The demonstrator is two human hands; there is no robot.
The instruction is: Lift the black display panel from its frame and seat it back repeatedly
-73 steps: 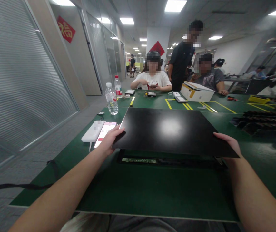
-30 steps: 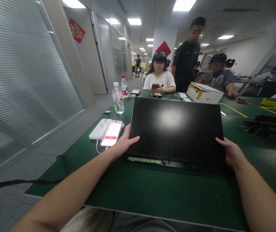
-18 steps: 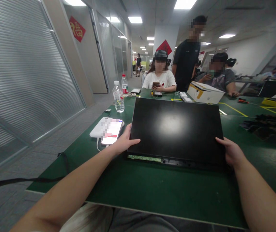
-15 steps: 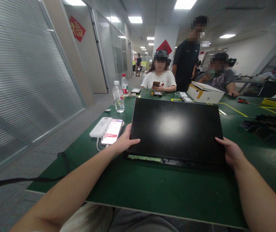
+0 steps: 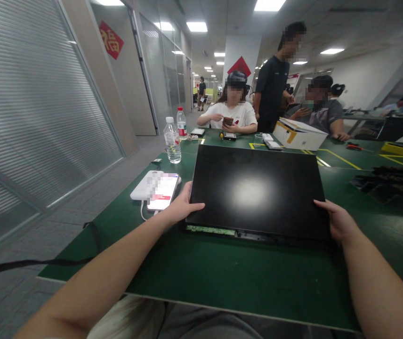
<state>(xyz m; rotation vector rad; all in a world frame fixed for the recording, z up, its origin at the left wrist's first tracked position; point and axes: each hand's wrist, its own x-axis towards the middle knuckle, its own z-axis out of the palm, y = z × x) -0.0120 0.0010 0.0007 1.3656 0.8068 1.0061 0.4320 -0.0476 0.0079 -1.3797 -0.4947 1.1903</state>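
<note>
A black LCD display panel [image 5: 258, 193] is held tilted over the green table, its dark face towards me with a bright reflection in the middle. Along its lower edge a green circuit board strip [image 5: 210, 230] shows. My left hand [image 5: 186, 205] grips the panel's left edge, thumb on the front and fingers behind. At the right edge my right hand [image 5: 335, 220] holds it the same way, its other fingers hidden behind the panel. Whether the lower edge rests on the table I cannot tell.
Left of the panel lie a lit phone [image 5: 163, 191] and a white power bank [image 5: 141, 185]. Two water bottles [image 5: 172, 141] stand behind them. A white box [image 5: 300, 134], dark stacked strips [image 5: 394, 181] and a yellow tray [image 5: 399, 149] are farther right. Several people are across the table.
The panel's top edge has tipped very slightly, while both hands keep their hold. Across the table, the seated person has raised a hand to a phone; the standing person has shifted a little.
</note>
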